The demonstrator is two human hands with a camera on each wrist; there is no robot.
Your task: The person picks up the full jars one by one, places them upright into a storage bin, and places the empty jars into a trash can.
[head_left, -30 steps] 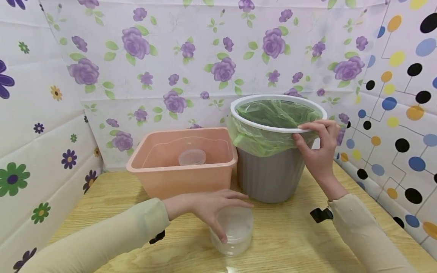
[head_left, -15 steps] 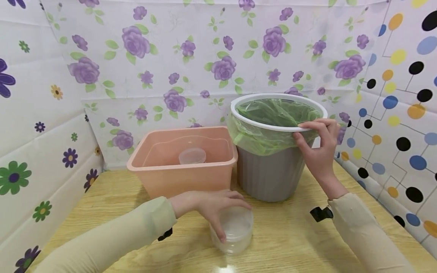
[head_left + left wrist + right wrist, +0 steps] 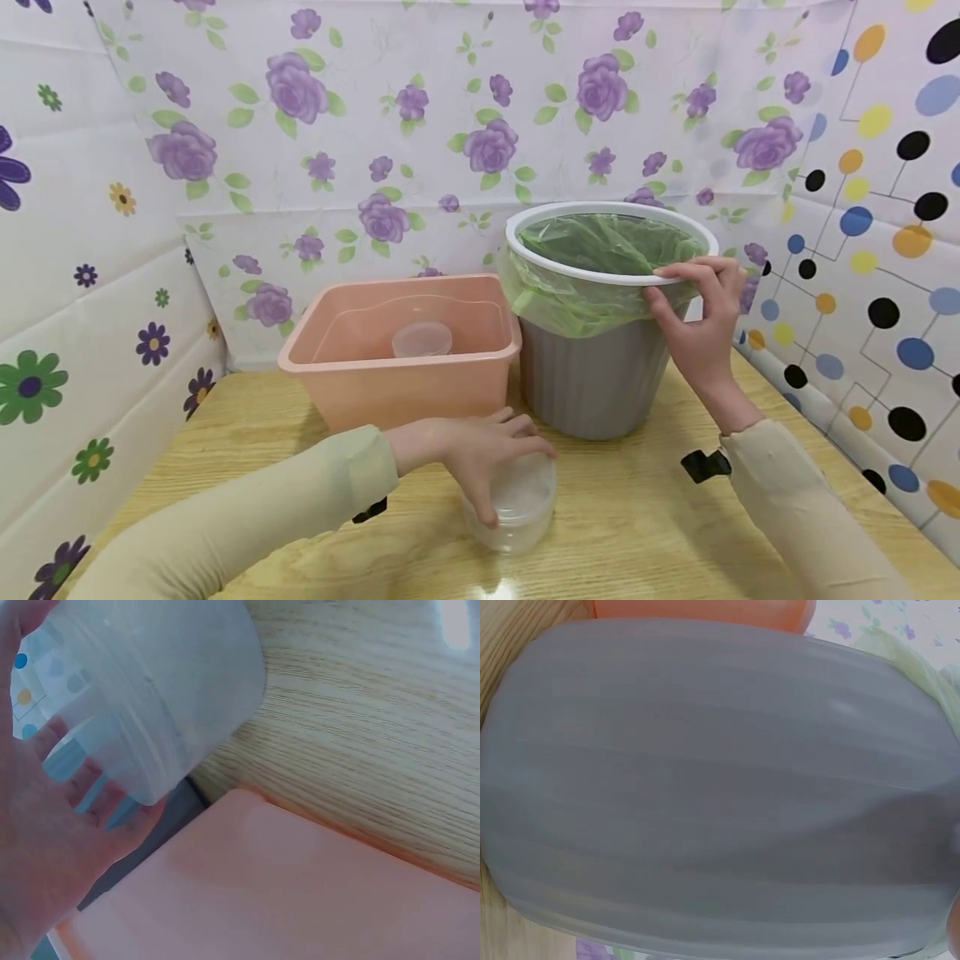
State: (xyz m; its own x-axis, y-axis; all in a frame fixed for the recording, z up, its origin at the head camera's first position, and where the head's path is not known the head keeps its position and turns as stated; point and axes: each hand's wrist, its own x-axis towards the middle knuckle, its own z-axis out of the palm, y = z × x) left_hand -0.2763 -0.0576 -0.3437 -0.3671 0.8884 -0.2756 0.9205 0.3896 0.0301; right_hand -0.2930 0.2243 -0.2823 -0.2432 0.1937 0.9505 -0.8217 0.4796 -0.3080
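In the head view my left hand (image 3: 476,458) holds a round clear plastic container (image 3: 525,504) from above. Its thumb is on the near side and its fingers curl over the far side. The container stands upright on the wooden table. In the left wrist view the fingers show through the clear wall of the container (image 3: 202,667). My right hand (image 3: 705,325) pinches the white rim ring (image 3: 577,272) of a grey trash can (image 3: 592,387), thumb outside and fingers on top. A green bag (image 3: 573,308) lines the can and folds over its edge.
A pink plastic basin (image 3: 405,396) stands left of the trash can, close beside it. Inside the basin lies another clear round container (image 3: 422,339). Floral and dotted sheets (image 3: 450,125) hang behind and at both sides of the wooden table (image 3: 622,533).
My left hand has shifted slightly right, and its fingers have come further round the container. The container stays in place. My right hand keeps its hold on the rim ring.
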